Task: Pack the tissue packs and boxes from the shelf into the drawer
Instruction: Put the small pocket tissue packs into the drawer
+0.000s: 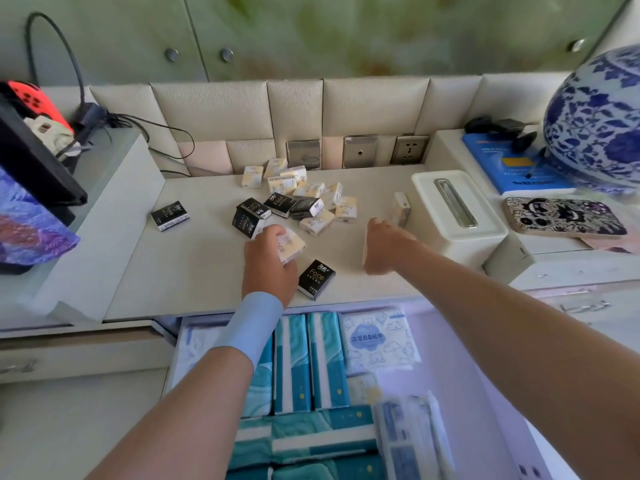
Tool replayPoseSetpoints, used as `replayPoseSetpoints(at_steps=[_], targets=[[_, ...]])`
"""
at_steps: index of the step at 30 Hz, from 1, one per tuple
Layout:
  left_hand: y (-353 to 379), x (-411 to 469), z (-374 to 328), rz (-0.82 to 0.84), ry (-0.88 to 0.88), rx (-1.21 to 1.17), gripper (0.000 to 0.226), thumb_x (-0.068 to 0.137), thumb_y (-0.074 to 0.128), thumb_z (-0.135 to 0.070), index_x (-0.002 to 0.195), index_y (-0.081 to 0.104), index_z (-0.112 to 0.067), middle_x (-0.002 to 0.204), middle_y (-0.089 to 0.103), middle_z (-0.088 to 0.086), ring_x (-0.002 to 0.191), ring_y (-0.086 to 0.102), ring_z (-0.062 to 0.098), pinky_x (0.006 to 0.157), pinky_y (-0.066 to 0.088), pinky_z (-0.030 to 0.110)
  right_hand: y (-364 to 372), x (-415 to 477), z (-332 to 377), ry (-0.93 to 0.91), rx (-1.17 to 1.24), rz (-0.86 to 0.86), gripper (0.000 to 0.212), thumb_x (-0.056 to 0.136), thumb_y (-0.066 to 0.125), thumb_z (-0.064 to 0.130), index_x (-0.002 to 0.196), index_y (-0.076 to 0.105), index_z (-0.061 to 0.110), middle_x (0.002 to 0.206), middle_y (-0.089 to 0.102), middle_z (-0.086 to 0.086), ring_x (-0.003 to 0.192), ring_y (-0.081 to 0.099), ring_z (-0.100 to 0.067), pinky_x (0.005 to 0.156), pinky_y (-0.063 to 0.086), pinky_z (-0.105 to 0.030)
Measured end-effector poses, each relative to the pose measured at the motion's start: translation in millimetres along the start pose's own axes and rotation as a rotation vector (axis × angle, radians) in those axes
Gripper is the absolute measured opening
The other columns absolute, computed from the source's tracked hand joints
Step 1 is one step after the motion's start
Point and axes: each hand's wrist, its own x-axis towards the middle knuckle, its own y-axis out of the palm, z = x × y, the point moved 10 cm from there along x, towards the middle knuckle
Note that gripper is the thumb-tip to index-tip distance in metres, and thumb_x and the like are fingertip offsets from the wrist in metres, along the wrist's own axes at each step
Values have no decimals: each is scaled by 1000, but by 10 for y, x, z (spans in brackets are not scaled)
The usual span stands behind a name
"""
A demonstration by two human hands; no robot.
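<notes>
Several small tissue packs, cream and black, lie in a pile [304, 199] at the back of the white shelf [194, 265]. My left hand [270, 261] grips a cream pack [292, 244] at the pile's near edge. A black pack [316, 279] lies just right of that hand, and another black pack [170, 215] sits apart at the left. My right hand [386, 247] is curled around a pale pack [364, 249], of which only an edge shows. One more pack [401, 209] stands beyond it against the white tissue box [457, 209]. Below, the open drawer [460, 344] holds teal tissue packs [311, 362] and a white cloud-print pack [377, 341].
A phone [564, 216], a blue book [509, 168] and a large blue-and-white vase [599, 119] occupy the raised ledge on the right. On the left ledge stand a dark screen with a red controller [31, 98] and cables. Wall sockets [408, 148] line the padded back panel.
</notes>
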Motion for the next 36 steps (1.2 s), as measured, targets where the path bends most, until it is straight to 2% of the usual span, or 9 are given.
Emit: replayPoseSetpoints(at_steps=[3,6,12,19,22,25,30,33,36], targets=[[-50,-299,-307,55,166,-2,50,81,64,-2,125,51,-20,106,34,-9,109,49,24,87,41,27,69,-353,1,-17,93,69,58,69,71,38,113,47,8,100,61,-3,91,64,-24,76,56,-34],[33,-620,-433,172,265,77,51,80,68,-5,126,49,-15,110,44,0,108,48,25,89,45,33,397,-828,136,-111,214,392,34,67,73,44,90,67,19,95,68,0,73,66,-18,67,53,-27],[437,-1144,-81,492,93,196,49,87,62,-17,127,40,-33,118,44,1,99,53,24,83,47,35,1075,-1509,73,-50,216,573,17,82,70,39,77,60,27,105,63,0,78,64,-16,64,50,-22],[683,-1404,-40,606,98,284,65,89,57,-21,143,25,-40,131,42,4,104,57,28,89,51,42,1410,-1637,4,312,333,300,46,67,59,61,96,61,25,93,63,4,88,64,-17,90,50,-33],[725,-1410,-55,618,133,319,68,90,56,-18,146,23,-37,133,42,5,109,54,27,91,49,40,1561,-1624,21,357,167,339,71,68,39,76,118,59,29,112,65,2,107,59,-24,94,38,-44],[751,-1381,-42,620,143,336,68,91,54,-16,148,23,-35,135,42,4,114,52,26,92,48,38,1685,-1563,162,264,275,476,65,70,31,86,117,49,46,134,56,-1,118,52,-27,98,31,-48],[804,-1345,-11,624,143,337,64,90,55,-16,145,27,-35,131,42,3,111,51,25,91,48,40,1507,-1597,173,100,430,580,37,100,48,27,133,50,11,132,53,-16,112,53,-28,93,41,-32],[878,-1373,-2,640,159,343,62,90,57,-18,143,29,-33,133,44,4,115,49,25,92,47,39,1563,-1581,153,51,279,489,15,95,53,19,104,56,8,106,55,-10,98,58,-24,81,44,-27],[940,-1395,-57,671,156,340,63,89,58,-18,143,30,-33,134,44,6,115,52,27,92,47,38,1556,-1507,74,98,335,473,21,92,53,19,106,61,5,106,64,-11,81,56,-19,76,48,-27]])
